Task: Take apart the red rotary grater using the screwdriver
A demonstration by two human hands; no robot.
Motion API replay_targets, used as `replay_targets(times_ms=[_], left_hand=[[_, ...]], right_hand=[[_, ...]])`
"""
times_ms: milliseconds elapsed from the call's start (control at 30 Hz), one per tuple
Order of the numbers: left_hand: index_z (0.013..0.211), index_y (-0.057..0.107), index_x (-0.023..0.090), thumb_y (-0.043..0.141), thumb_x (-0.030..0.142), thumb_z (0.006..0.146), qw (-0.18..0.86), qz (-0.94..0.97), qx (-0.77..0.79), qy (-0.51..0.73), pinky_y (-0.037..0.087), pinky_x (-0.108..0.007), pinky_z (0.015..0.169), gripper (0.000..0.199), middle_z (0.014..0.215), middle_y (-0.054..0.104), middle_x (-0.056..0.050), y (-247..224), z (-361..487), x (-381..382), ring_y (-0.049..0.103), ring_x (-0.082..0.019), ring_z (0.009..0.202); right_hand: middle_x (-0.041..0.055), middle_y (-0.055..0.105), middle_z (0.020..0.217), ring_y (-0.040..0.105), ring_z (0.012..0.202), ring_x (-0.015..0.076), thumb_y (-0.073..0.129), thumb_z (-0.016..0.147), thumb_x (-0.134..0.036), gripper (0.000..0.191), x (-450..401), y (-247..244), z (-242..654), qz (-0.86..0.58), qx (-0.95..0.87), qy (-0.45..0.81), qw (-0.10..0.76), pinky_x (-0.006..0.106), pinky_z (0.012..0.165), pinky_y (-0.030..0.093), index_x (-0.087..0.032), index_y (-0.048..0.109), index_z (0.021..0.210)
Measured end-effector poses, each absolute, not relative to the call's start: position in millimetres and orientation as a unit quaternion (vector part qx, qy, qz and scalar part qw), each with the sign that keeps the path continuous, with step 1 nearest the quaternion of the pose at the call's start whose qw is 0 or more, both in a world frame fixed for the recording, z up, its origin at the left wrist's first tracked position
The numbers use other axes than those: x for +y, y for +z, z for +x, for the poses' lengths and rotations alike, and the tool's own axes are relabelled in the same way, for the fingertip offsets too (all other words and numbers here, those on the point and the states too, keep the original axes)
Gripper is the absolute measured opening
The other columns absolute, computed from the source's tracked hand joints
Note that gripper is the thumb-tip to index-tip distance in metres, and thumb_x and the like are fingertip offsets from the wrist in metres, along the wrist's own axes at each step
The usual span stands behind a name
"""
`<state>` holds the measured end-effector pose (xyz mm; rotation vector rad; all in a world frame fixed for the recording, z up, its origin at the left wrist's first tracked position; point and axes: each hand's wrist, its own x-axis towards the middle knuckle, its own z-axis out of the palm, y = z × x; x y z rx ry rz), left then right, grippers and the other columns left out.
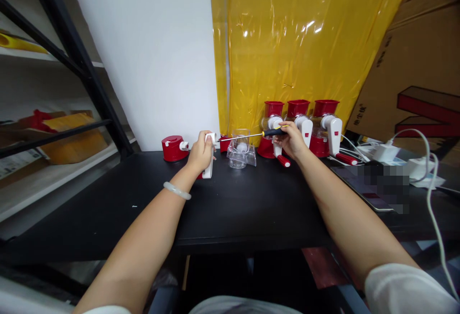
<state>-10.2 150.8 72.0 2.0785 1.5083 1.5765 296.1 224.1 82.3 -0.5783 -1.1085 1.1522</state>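
Observation:
My left hand (201, 155) is closed around a white crank handle (209, 169), whose red grip shows partly below the fingers. In my right hand (294, 141) is a screwdriver (272, 132) with a black and yellow handle. Its long shaft points left, the tip at or close to the top end of the crank; contact is too small to make out. Left of the crank sits a red base (173, 149) with a white fitting on its side. Between my hands, a clear plastic housing (238, 155) stands on the table, with a red part (224, 143) behind it.
Three red-and-white rotary graters (326, 109) with cranks stand in a row at the back right. A tablet (359, 189), white chargers (386, 152) and cables lie on the black table (247, 208) at right. Metal shelving (81, 72) rises on the left, a large carton (424, 65) at right.

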Motion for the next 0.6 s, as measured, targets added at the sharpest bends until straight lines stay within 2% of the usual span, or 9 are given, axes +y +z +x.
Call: replay_targets(times_ms=[100, 167, 267, 333, 433, 600], left_hand=[[0.114, 0.045, 0.021, 0.026, 0.048, 0.100, 0.066, 0.688, 0.500, 0.522, 0.048, -0.022, 0.045, 0.036, 0.070, 0.059, 0.001, 72, -10, 151, 0.059, -0.011, 0.046], [0.114, 0.045, 0.022, 0.026, 0.048, 0.100, 0.066, 0.687, 0.500, 0.523, 0.048, -0.021, 0.045, 0.035, 0.070, 0.059, 0.001, 72, -10, 151, 0.059, -0.011, 0.046], [0.113, 0.045, 0.022, 0.026, 0.048, 0.100, 0.064, 0.687, 0.500, 0.523, 0.048, -0.021, 0.044, 0.034, 0.070, 0.059, 0.001, 72, -10, 150, 0.058, -0.011, 0.045], [0.113, 0.045, 0.022, 0.026, 0.048, 0.100, 0.062, 0.688, 0.501, 0.521, 0.047, -0.021, 0.044, 0.035, 0.070, 0.060, 0.001, 72, -10, 150, 0.058, -0.011, 0.045], [0.114, 0.045, 0.022, 0.026, 0.048, 0.100, 0.060, 0.688, 0.502, 0.521, 0.047, -0.021, 0.044, 0.035, 0.070, 0.060, 0.001, 72, -11, 151, 0.059, -0.011, 0.046], [0.113, 0.045, 0.022, 0.026, 0.048, 0.100, 0.063, 0.691, 0.494, 0.524, 0.047, -0.021, 0.045, 0.035, 0.070, 0.060, 0.001, 71, -11, 151, 0.058, -0.011, 0.046]], right_hand=[[-0.0040, 0.059, 0.064, 0.057, 0.048, 0.0139, 0.065, 0.072, -0.053, 0.035, 225, 84, 296, -0.254, -0.486, 0.503, 0.668, 0.027, 0.045, 0.048, -0.025, 0.050, 0.086], [-0.0024, 0.056, 0.059, 0.055, 0.046, 0.0147, 0.052, 0.076, -0.073, 0.049, 228, 84, 295, -0.256, -0.484, 0.486, 0.681, 0.027, 0.042, 0.046, -0.025, 0.050, 0.083], [-0.0041, 0.049, 0.051, 0.049, 0.039, 0.0128, 0.044, 0.074, -0.085, 0.061, 233, 82, 295, -0.267, -0.501, 0.445, 0.692, 0.027, 0.039, 0.044, -0.024, 0.049, 0.080], [-0.0072, 0.042, 0.046, 0.043, 0.036, 0.0107, 0.054, 0.072, -0.081, 0.057, 235, 79, 295, -0.281, -0.522, 0.420, 0.687, 0.026, 0.040, 0.044, -0.025, 0.049, 0.078], [-0.0098, 0.040, 0.045, 0.039, 0.036, 0.0090, 0.072, 0.068, -0.064, 0.047, 236, 78, 294, -0.300, -0.529, 0.409, 0.681, 0.025, 0.041, 0.045, -0.025, 0.048, 0.078], [-0.0071, 0.054, 0.059, 0.048, 0.042, 0.0093, 0.069, 0.068, -0.036, 0.028, 232, 80, 293, -0.281, -0.492, 0.460, 0.683, 0.023, 0.042, 0.045, -0.025, 0.051, 0.085]])
